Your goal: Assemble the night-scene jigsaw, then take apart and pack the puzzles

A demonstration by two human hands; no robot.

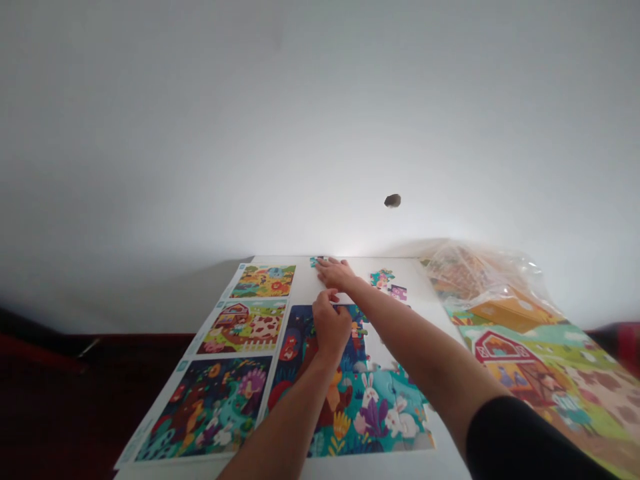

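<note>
A partly assembled jigsaw puzzle (373,400) lies on the white table, showing rabbits and dark forest plants, with a gap at its upper right. My left hand (332,327) is over the puzzle's upper part, its fingers curled together; anything inside them is hidden. Farther off, my right hand (337,273) rests low on the table with its fingers stretched toward a loose puzzle piece (314,262) near the back edge. Right of that hand are some joined puzzle pieces (381,279) and a purple piece (399,292). My right forearm covers part of the puzzle.
A reference sheet (231,358) with three printed pictures lies on the left. To the right are a farm-picture box (555,380) and a clear plastic bag (480,267). A white wall (300,133) with a hole (393,201) rises behind the table.
</note>
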